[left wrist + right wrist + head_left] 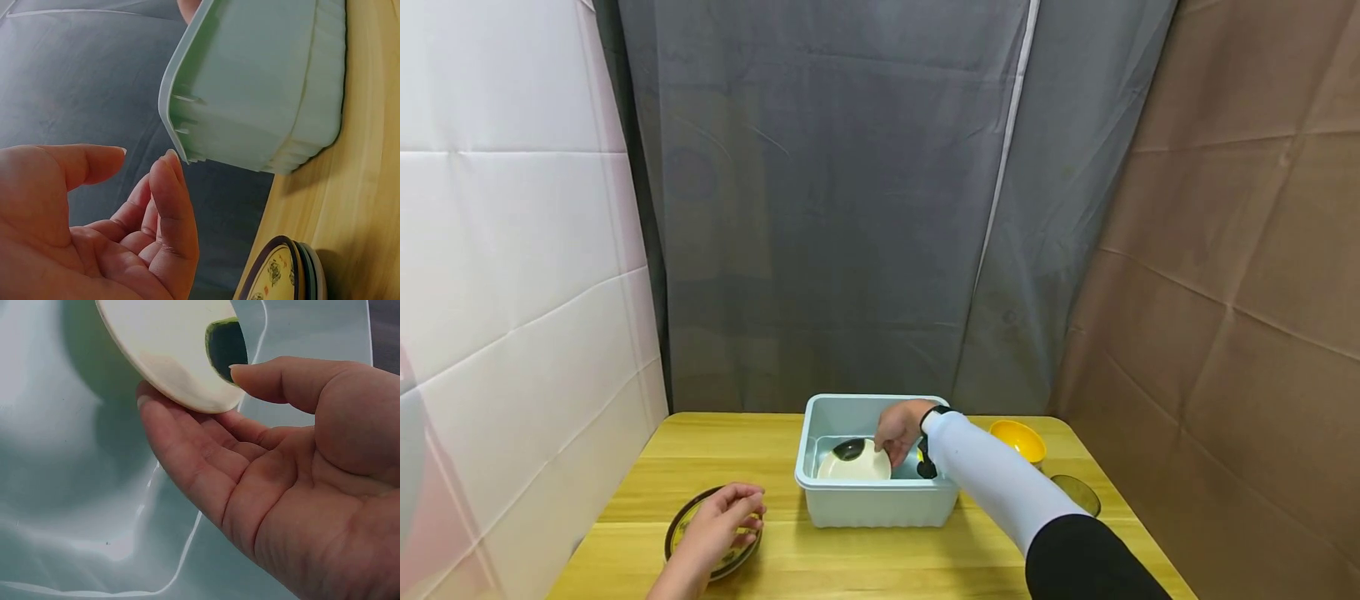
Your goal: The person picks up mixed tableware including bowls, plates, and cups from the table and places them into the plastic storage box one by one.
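Inside a pale blue plastic tub (pixel 880 507), my right hand (pixel 901 427) pinches the edge of a cream plate (pixel 867 470) with a dark green spot. In the right wrist view the thumb lies on the plate's (pixel 165 347) upper face, with the fingers under its rim. The plate stands tilted in the tub. My left hand (pixel 724 527) hovers over a stack of plates (pixel 672 533) on the table's left, fingers loosely bent and holding nothing. The left wrist view shows that stack (pixel 275 275) below the fingers, its top plate yellow, patterned and dark-rimmed.
A yellow bowl (pixel 1018 438) stands to the right of the tub, behind the right forearm. Nearer the right table edge lies a dark olive, see-through dish (pixel 1078 495). The wooden table (pixel 730 442) meets a grey curtain (pixel 850 250) at the back, with cloth hanging on both sides.
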The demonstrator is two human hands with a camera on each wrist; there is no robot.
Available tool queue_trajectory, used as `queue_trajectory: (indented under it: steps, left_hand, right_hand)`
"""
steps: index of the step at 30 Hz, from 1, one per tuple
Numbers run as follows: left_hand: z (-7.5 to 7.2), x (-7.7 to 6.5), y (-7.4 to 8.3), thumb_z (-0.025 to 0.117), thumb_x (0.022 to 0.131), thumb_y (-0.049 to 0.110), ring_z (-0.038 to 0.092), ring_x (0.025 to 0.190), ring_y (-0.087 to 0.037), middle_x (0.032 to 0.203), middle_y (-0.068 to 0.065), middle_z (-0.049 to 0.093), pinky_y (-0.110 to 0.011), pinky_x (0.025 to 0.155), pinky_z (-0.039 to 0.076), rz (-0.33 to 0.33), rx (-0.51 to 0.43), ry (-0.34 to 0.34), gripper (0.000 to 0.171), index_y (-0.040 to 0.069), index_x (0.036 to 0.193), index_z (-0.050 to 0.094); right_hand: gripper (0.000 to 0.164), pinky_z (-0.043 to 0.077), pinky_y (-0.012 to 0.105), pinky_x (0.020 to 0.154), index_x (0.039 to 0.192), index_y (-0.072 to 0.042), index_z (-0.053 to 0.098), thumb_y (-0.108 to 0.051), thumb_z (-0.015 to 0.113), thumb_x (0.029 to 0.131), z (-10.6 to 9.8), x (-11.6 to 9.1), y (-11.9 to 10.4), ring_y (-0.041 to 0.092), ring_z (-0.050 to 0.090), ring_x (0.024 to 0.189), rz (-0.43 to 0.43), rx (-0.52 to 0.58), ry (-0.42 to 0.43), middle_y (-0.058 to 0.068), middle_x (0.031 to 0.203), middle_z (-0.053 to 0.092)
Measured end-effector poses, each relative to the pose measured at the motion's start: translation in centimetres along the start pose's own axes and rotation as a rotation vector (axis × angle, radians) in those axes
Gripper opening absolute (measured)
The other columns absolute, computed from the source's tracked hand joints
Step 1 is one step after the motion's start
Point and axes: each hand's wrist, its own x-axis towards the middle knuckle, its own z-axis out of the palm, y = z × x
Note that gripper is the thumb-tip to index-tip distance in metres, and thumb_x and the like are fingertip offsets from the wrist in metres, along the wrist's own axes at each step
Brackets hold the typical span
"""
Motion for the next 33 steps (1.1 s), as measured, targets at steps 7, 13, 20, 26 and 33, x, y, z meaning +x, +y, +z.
queue_trajectory:
  steps: [7, 13, 20, 26, 33]
  left_hand:
    - [-0.11, 0.13, 0.05, 0.062, 0.114, 0.022, 0.07, 0.094, -0.027, 0.108, -0.013, 0.07, -0.039, 0.077, 0.061, 0.004, 0.004, 0.01, 0.028, -0.001, 0.129, 0.067]
    - [-0.11, 0.5, -0.29, 0.061, 0.114, 0.021, 0.071, 0.093, -0.027, 0.107, -0.011, 0.071, -0.042, 0.078, 0.062, -0.006, 0.013, 0.034, 0.028, -0.001, 0.129, 0.068]
    - [-0.23, 0.55, -0.61, 0.061, 0.114, 0.02, 0.071, 0.091, -0.028, 0.106, -0.011, 0.072, -0.042, 0.077, 0.062, -0.007, 0.013, 0.051, 0.026, -0.002, 0.127, 0.068]
    - [-0.36, 0.43, -0.53, 0.061, 0.114, 0.021, 0.07, 0.091, -0.028, 0.105, -0.01, 0.072, -0.042, 0.076, 0.061, -0.007, 0.014, 0.049, 0.026, -0.002, 0.127, 0.068]
    - [-0.43, 0.24, -0.41, 0.061, 0.114, 0.021, 0.071, 0.091, -0.029, 0.109, -0.014, 0.071, -0.042, 0.076, 0.061, 0.0, 0.014, 0.039, 0.027, -0.002, 0.127, 0.068]
  right_hand:
    - [0.027, 0.057, 0.054, 0.108, 0.121, 0.015, 0.069, -0.009, 0.063, 0.111, 0.0, 0.04, 0.05, 0.039, 0.075, 0.103, 0.019, 0.006, 0.008, 0.032, 0.113, 0.075]
    - [0.028, 0.057, 0.053, 0.108, 0.122, 0.015, 0.068, -0.011, 0.063, 0.112, 0.11, 0.3, 0.1, 0.043, 0.075, 0.113, 0.036, 0.015, 0.01, 0.032, 0.115, 0.075]
    - [0.038, 0.053, 0.057, 0.113, 0.127, 0.015, 0.066, -0.019, 0.062, 0.112, 0.32, 0.11, 0.15, 0.046, 0.072, 0.121, 0.02, 0.003, 0.022, 0.032, 0.12, 0.073]
    - [0.042, 0.051, 0.057, 0.116, 0.13, 0.016, 0.066, -0.023, 0.061, 0.112, 0.4, 0.12, 0.02, 0.046, 0.069, 0.125, 0.013, -0.012, 0.012, 0.032, 0.124, 0.072]
    - [0.045, 0.05, 0.058, 0.116, 0.131, 0.016, 0.066, -0.024, 0.06, 0.113, 0.41, -0.04, -0.05, 0.046, 0.068, 0.127, 0.014, -0.023, 0.002, 0.032, 0.125, 0.072]
